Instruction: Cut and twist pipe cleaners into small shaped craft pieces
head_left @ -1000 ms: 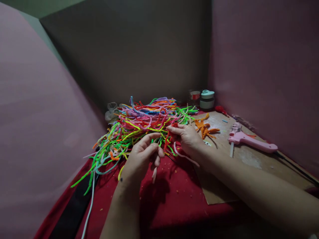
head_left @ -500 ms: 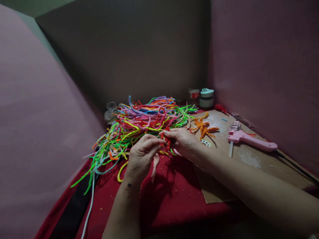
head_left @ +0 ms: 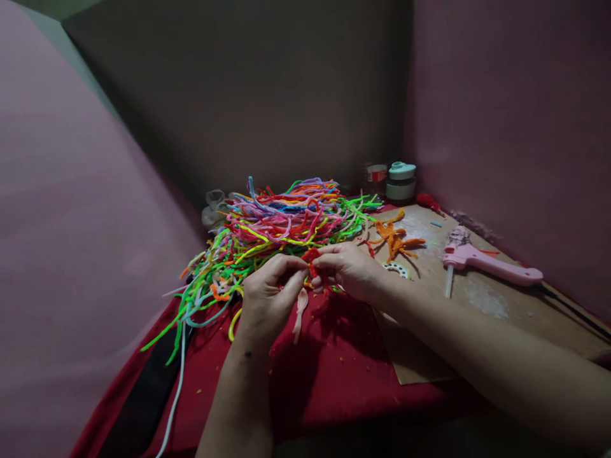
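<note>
A bent piece of red pipe cleaner (head_left: 312,257) is held between my two hands, just in front of the pile. My left hand (head_left: 271,294) pinches its left side with thumb and forefinger. From the other side my right hand (head_left: 352,270) grips it, fingers curled, partly hiding its lower strands. Behind them lies a large heap of multicoloured pipe cleaners (head_left: 281,222), with green ones spilling to the left. Below the hands a small pale pink fuzzy piece (head_left: 300,312) rests on the red cloth (head_left: 334,381).
On the cardboard sheet (head_left: 496,331) to the right lie a pink glue gun (head_left: 491,262), an orange pipe-cleaner shape (head_left: 395,240) and a round white piece with dark dots (head_left: 396,270). A lidded bottle (head_left: 401,181) and a clear jar (head_left: 375,180) stand behind. A white cable (head_left: 177,388) runs down the left.
My fingers have shifted on the red pipe cleaner, whose upper part now shows as a rounded bend. The whole view has moved slightly; the surrounding things stay in place.
</note>
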A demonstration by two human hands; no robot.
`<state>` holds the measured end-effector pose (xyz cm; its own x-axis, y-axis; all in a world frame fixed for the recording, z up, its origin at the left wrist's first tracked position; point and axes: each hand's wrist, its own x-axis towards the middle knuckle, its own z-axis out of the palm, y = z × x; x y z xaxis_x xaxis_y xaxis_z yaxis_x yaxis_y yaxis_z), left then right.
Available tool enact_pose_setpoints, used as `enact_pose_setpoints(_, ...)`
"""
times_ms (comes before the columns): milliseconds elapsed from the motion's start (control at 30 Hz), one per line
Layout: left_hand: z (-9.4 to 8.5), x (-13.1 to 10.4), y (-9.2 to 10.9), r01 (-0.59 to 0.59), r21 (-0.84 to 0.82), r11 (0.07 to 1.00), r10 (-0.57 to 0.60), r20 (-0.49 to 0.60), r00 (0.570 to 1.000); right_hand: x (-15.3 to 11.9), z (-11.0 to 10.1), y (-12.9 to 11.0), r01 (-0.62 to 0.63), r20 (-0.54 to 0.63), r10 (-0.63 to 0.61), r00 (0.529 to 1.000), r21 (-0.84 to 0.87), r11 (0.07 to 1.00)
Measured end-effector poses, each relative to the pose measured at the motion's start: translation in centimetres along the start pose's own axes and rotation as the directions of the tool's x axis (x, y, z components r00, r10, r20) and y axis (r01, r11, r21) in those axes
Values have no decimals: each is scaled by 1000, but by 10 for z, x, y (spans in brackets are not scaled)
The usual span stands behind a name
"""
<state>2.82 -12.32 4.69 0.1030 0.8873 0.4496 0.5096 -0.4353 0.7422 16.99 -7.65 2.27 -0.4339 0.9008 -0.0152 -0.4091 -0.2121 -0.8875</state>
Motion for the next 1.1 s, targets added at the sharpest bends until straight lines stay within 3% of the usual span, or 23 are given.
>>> enact_pose_setpoints(133, 1, 0, 0, -200, 281, 939, 179, 96, 979, 2, -3, 3, 40, -5, -41, 999, -59, 997)
enact_pose_setpoints(300, 3, 2, -2, -325, 412, 852, 273, 180, 945, 5, -7, 8, 70, 13, -69, 998, -103, 992)
enact_pose_setpoints(500, 6, 0, -5, -358, 521, 775, 286, 215, 934, 2, -4, 7, 100, 1, -102, 995, -200, 975)
enact_pose_setpoints(767, 16, -5, -9, -373, 715, 592, 215, 306, 928, 0, -4, 7, 76, -37, -94, 995, -340, 937)
enact_pose_setpoints(1100, 15, -2, -15, -362, 518, 775, 282, 229, 932, 2, -5, 6, 40, -2, -43, 999, -320, 946)
